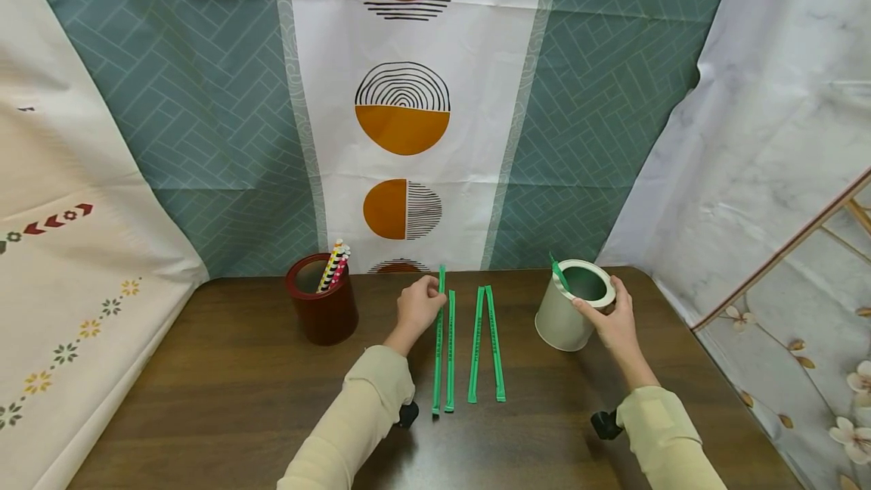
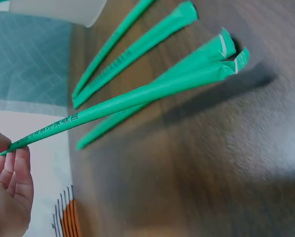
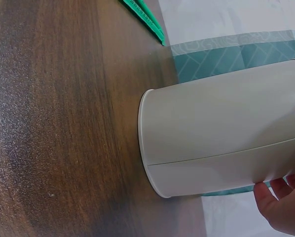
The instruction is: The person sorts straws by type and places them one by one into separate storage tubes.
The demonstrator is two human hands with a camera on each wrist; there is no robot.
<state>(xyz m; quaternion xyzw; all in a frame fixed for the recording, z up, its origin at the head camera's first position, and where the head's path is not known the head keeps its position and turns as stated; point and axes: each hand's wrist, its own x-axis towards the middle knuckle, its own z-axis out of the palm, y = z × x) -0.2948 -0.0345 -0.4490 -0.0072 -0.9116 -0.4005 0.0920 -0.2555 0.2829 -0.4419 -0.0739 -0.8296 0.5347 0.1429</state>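
Observation:
My left hand (image 1: pixel 416 307) pinches the top end of a green wrapped straw (image 1: pixel 438 358) between thumb and fingers. In the left wrist view this straw (image 2: pixel 137 96) slants above the table, its shadow beside it, dark print along the wrapper. Three more green wrapped straws lie to its right: one close by (image 1: pixel 450 354), then two (image 1: pixel 475 354) (image 1: pixel 495 346) whose far ends nearly meet. My right hand (image 1: pixel 618 324) grips a pale grey can (image 1: pixel 558 320) at its rim. One green straw end (image 1: pixel 559 272) pokes out of the can; its lower part is hidden inside.
On the left stands a dark red-brown cup (image 1: pixel 323 316) holding several patterned sticks (image 1: pixel 333 267) in yellow, black-and-white and pink. Patterned cloth (image 1: pixel 238 134) hangs right behind the brown wooden table (image 1: pixel 224 392), with more cloth at both sides.

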